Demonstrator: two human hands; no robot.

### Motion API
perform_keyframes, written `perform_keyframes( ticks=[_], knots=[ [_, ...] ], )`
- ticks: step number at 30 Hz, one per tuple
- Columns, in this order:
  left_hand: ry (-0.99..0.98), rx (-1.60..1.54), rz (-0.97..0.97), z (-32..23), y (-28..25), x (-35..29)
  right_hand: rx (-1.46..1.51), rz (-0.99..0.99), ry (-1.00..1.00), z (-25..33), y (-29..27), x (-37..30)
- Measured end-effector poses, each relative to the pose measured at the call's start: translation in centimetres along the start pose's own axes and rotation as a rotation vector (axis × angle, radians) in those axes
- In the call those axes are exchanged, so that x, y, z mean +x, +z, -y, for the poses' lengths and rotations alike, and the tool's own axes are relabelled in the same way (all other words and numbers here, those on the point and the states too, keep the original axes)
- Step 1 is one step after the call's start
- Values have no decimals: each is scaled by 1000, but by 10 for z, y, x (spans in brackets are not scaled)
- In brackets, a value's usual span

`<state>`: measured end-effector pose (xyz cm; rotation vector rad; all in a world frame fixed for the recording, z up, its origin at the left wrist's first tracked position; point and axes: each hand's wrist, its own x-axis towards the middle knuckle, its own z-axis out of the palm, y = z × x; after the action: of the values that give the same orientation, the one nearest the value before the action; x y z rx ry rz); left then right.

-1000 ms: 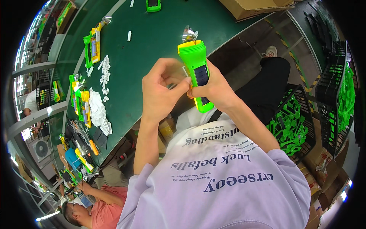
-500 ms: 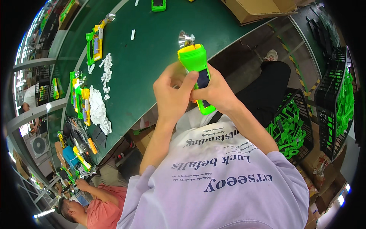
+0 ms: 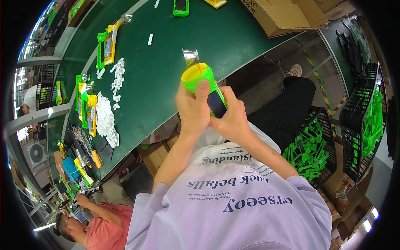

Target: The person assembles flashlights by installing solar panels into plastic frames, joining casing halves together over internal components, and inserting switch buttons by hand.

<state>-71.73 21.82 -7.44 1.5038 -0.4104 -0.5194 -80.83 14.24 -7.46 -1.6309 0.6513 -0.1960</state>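
Note:
Between my two hands is a green and yellow flashlight body (image 3: 200,79) with a dark panel on its side. Its wide open mouth tilts up and away from me, showing a yellow inside. A shiny reflector (image 3: 191,57) hangs loose past the rim, apart from the mouth. My left hand (image 3: 192,106) wraps round the head, its thumb lying on the green shell. Lower down, my right hand (image 3: 231,116) grips the handle end by the panel. The lower end of the body is hidden by my fingers.
On the green table (image 3: 154,79) lie opened flashlights (image 3: 109,43), small white pieces (image 3: 118,79) and a white pile (image 3: 106,118). A cardboard box (image 3: 287,18) stands at the far right. Black crates of green parts (image 3: 310,152) are at my right. A co-worker (image 3: 106,225) sits at lower left.
The flashlight body has come nearer and tipped, so its mouth shows more. My left hand has shifted up to its head, the thumb now on the shell. The reflector hangs lower and further left.

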Motion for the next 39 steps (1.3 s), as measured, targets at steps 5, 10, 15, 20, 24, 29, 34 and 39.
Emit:
perform_keyframes(
  ticks=[5, 10, 15, 20, 24, 29, 34, 39],
  knots=[
    [75, -34, -121, -5, 9, -2, -136, -228, -151, -14, 13, 0],
    [69, 50, -63, -23, 7, -2, -54, -143, -277, -22, 7, 3],
    [32, 98, -49, -24, 12, -1, -14, -100, -240, -25, 4, 5],
    [138, 89, -124, -21, 15, 1, -9, -220, -279, -23, 12, 4],
    [56, 224, -35, -36, 13, -2, -49, -212, -253, -26, 10, 5],
    [306, 479, 115, -26, -40, 28, 1065, 340, 370, -16, -14, 2],
    [297, 1206, -273, -37, -170, 58, 1414, 537, 291, -18, -20, -1],
    [152, 1326, -272, -30, -210, 74, 1416, 546, 256, -21, -19, 6]
  ],
)
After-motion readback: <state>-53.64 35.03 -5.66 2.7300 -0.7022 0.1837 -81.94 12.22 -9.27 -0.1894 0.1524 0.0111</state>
